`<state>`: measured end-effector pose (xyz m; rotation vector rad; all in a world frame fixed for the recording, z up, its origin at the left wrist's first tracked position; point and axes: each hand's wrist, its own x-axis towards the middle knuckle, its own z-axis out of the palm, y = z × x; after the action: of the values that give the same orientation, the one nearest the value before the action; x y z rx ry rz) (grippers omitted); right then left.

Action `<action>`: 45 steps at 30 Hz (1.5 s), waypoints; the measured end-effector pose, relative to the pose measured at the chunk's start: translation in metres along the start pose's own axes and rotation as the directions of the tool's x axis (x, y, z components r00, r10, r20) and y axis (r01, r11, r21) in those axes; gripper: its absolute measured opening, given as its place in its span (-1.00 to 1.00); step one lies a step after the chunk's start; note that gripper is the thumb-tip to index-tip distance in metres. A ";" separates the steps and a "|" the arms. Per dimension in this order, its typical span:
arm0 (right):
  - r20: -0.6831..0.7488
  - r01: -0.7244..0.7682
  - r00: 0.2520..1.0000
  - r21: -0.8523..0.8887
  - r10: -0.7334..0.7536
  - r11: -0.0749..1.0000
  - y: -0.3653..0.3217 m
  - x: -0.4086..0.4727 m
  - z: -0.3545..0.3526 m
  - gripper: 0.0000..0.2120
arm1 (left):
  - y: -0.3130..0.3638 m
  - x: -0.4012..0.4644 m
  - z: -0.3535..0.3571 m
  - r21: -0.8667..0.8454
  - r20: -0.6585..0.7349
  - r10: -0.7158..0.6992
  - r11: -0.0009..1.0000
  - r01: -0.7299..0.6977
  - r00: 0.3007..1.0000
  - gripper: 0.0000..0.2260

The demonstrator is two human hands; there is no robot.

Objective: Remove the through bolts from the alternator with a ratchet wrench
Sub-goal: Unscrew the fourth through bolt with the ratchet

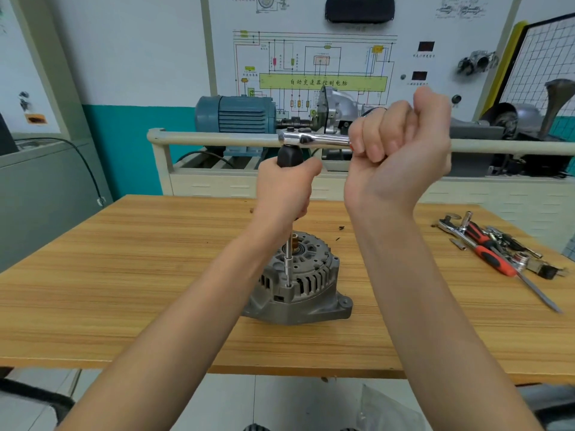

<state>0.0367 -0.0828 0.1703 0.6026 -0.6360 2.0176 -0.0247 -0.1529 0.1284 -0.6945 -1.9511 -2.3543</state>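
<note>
The grey alternator [306, 284] stands on the wooden table [124, 275], pulley end down. A long driver with a black handle [289, 155] stands upright on it, its thin shaft [289, 259] reaching down into a bolt hole on the alternator's near left side. My left hand [284, 191] grips the black handle from below. A chrome ratchet wrench [311, 139] sits on top of the handle and points right. My right hand [401, 144] grips the wrench's handle, which is hidden in the fist. The bolt head itself is too small to see.
Loose tools [494, 247] lie at the table's right: red-handled screwdrivers, wrenches, sockets. Behind the table stands a training rig with a blue motor [236, 115], a rail [211, 140] and a wiring-diagram board [323, 66]. A grey cabinet [40, 194] is at left.
</note>
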 end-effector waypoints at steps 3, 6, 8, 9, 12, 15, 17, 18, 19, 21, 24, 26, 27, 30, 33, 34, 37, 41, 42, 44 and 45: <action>0.094 0.121 0.989 -0.055 -0.116 0.991 0.004 -0.009 0.008 -0.58 | -0.003 0.000 0.002 0.016 -0.082 0.021 1.000 -0.020 0.996 -0.72; 0.069 -0.025 0.997 -0.020 0.026 0.999 -0.001 0.001 0.004 -0.50 | -0.001 -0.001 -0.008 0.008 0.073 0.030 0.999 -0.031 0.997 -0.69; -0.001 -0.205 0.979 0.061 0.205 0.977 -0.004 0.015 -0.003 -0.46 | 0.002 0.000 -0.018 -0.020 0.254 0.037 0.999 -0.033 0.966 -0.66; -0.031 -0.296 0.953 0.131 0.303 0.946 -0.004 0.022 -0.007 -0.46 | 0.004 0.001 -0.023 -0.045 0.345 0.034 0.999 -0.020 0.938 -0.65; -0.073 -0.476 0.838 0.387 0.541 0.790 0.002 0.038 -0.019 -0.48 | 0.007 0.001 -0.027 -0.065 0.550 0.012 0.997 0.028 0.835 -0.70; -0.070 -0.492 0.801 0.489 0.595 0.720 0.006 0.041 -0.022 -0.51 | 0.006 0.000 -0.022 -0.040 0.628 -0.015 0.998 0.051 0.778 -0.65; -0.102 -0.444 0.836 0.454 0.539 0.773 0.003 0.037 -0.021 -0.52 | 0.004 0.002 -0.021 -0.048 0.595 -0.022 0.997 0.064 0.804 -0.61; -0.112 -0.412 0.862 0.411 0.494 0.813 0.000 0.034 -0.020 -0.51 | 0.003 0.002 -0.020 -0.055 0.559 -0.023 0.996 0.065 0.829 -0.59; -0.115 -0.375 0.892 0.350 0.437 0.859 -0.002 0.029 -0.017 -0.50 | 0.003 0.001 -0.019 -0.055 0.506 -0.026 0.997 0.062 0.862 -0.57; -0.104 -0.246 0.958 0.179 0.267 0.953 -0.004 0.017 -0.010 -0.49 | 0.001 0.001 -0.015 -0.042 0.348 -0.041 0.997 0.059 0.937 -0.53; -0.010 0.083 0.996 -0.050 -0.083 0.995 0.002 -0.008 0.005 -0.57 | -0.002 0.001 -0.003 -0.024 0.120 -0.050 0.998 0.053 0.992 -0.62; 0.066 0.216 0.976 -0.117 -0.209 0.969 0.007 -0.016 0.011 -0.64 | -0.003 0.002 0.000 -0.005 0.048 -0.041 0.999 0.041 0.998 -0.67; 0.078 0.213 0.976 -0.121 -0.204 0.970 0.007 -0.015 0.011 -0.64 | -0.004 0.002 0.000 0.005 0.045 -0.035 0.999 0.035 0.998 -0.68; 0.024 0.002 1.000 -0.029 -0.002 1.000 -0.002 0.001 0.002 -0.53 | -0.003 0.001 -0.009 0.045 0.177 -0.004 0.999 -0.004 0.984 -0.66; -0.102 -0.251 0.958 0.150 0.267 0.956 -0.007 0.023 -0.013 -0.49 | 0.004 0.002 -0.019 0.088 0.345 -0.001 0.996 -0.031 0.939 -0.67; -0.130 -0.312 0.929 0.232 0.347 0.921 -0.006 0.029 -0.018 -0.50 | 0.006 0.002 -0.020 0.085 0.382 -0.002 0.996 -0.033 0.924 -0.67; -0.147 -0.423 0.845 0.401 0.514 0.812 0.001 0.040 -0.025 -0.52 | 0.009 0.000 -0.016 0.006 0.445 0.022 1.000 -0.028 0.895 -0.67; -0.142 -0.403 0.864 0.378 0.483 0.833 0.001 0.038 -0.023 -0.50 | 0.007 0.001 -0.012 -0.037 0.445 -0.014 0.999 0.033 0.896 -0.50; -0.137 -0.375 0.887 0.341 0.441 0.862 0.000 0.034 -0.021 -0.50 | 0.007 0.001 -0.012 -0.024 0.422 -0.024 0.999 0.038 0.906 -0.49; -0.120 -0.287 0.939 0.238 0.322 0.928 -0.004 0.025 -0.017 -0.49 | 0.006 0.000 -0.009 -0.008 0.320 -0.027 0.999 0.031 0.947 -0.51; -0.106 -0.234 0.961 0.184 0.255 0.955 -0.005 0.018 -0.013 -0.47 | 0.005 -0.001 -0.007 -0.006 0.241 -0.019 1.000 0.021 0.970 -0.55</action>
<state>0.0298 -0.0608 0.1728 0.5064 -0.4827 2.3406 -0.0245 -0.1605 0.1324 -1.0102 -2.0456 -2.3898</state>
